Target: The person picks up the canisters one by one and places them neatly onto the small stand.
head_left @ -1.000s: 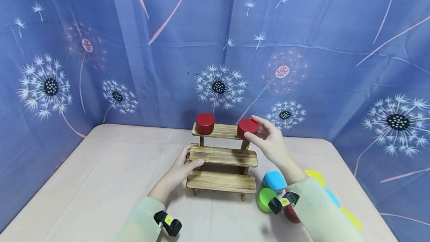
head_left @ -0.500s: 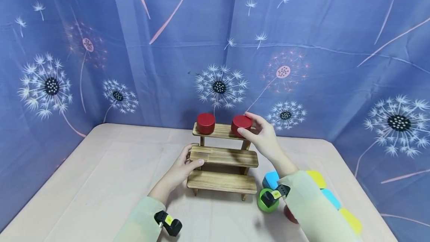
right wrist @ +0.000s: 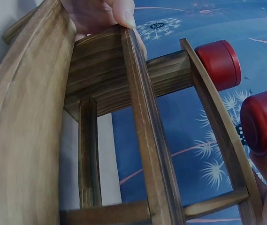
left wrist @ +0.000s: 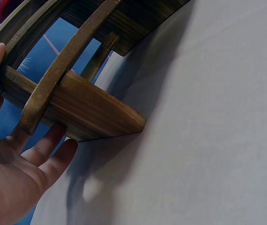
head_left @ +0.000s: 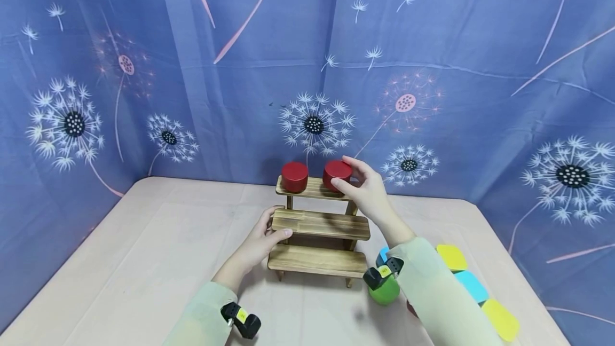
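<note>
A three-step wooden display stand stands on the table, with a round red tin at the left of its top step. My left hand grips the left end of the middle step, thumb on top and fingers round the side; the left wrist view shows this hand beside the stand's side panel. My right hand holds a second red tin between thumb and fingers at the top step, right of the first tin. In the right wrist view a narrow gap shows between this held tin and the step.
Right of the stand lie a green round tin, a partly hidden blue one and a mostly covered red one. Beyond the right sleeve are yellow and light blue pieces. A blue dandelion-print curtain hangs behind the table.
My right hand has carried the second red tin leftward along the top step, closer to the first tin. The left hand and the stand have stayed in place.
</note>
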`<state>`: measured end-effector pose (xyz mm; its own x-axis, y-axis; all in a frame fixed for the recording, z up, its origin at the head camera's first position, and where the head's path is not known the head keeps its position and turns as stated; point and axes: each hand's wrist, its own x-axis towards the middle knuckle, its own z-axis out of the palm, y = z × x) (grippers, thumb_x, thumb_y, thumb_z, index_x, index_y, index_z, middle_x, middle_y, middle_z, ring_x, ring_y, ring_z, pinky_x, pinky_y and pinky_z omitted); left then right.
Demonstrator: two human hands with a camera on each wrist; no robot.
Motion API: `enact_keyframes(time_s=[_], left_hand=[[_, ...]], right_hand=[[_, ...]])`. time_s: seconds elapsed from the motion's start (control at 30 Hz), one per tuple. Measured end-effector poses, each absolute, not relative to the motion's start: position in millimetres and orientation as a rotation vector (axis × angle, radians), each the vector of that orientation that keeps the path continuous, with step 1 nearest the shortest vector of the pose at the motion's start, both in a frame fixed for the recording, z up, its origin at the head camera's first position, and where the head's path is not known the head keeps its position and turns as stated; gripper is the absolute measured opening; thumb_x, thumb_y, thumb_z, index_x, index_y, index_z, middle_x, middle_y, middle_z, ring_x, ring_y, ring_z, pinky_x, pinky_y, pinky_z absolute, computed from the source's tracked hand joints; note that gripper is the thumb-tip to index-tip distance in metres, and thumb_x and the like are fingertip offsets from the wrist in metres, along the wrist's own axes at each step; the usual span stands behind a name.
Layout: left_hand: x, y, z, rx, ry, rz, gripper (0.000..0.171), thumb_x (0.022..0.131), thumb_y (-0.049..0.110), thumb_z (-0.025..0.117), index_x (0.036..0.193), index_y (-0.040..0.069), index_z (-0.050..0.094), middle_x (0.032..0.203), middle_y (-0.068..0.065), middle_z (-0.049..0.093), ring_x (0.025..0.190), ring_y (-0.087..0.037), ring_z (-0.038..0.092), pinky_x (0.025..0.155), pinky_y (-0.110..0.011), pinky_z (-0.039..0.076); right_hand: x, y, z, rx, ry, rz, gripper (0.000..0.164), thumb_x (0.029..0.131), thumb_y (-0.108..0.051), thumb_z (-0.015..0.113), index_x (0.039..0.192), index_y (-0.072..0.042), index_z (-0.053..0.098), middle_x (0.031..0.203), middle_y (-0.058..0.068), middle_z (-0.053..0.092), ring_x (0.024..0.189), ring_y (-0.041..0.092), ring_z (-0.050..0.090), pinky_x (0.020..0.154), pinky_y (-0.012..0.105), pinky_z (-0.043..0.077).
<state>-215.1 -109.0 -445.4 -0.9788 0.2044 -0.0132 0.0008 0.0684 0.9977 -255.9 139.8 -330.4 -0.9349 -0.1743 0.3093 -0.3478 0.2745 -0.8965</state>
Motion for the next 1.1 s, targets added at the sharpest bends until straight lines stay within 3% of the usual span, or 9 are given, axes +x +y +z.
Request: enact_keyframes(time_s=[0.6, 1.1], left_hand=[[-214.2, -109.5, -446.2, 0.186, 2.198, 2.030, 0.068, 0.088, 0.021, 0.065, 0.146, 0.022, 0.028, 0.135, -0.012, 0.045, 0.115, -0.025, 0.053, 0.097, -0.037, 0.046], [-214.6, -108.1, -446.7, 0.206, 2.177, 2.038, 0.065, 0.088, 0.021, 0.065, 0.143, 0.025, 0.031, 0.133, -0.011, 0.045, 0.116, -0.024, 0.053, 0.098, -0.037, 0.045]], right_hand=[[-258.5, 135.4, -334.2, 0.483, -2.420, 1.732, 0.057, 0.083, -0.017, 0.072, 0.135, -0.009, 0.051, 0.125, 0.016, 0.060, 0.109, 0.029, 0.063, 0.085, 0.024, 0.053], [-257.2, 137.0, -333.6, 0.516, -2.500, 1.639, 0.060, 0.082, -0.023, 0.073, 0.137, -0.011, 0.050, 0.129, 0.013, 0.058, 0.114, 0.031, 0.060, 0.093, 0.042, 0.051]])
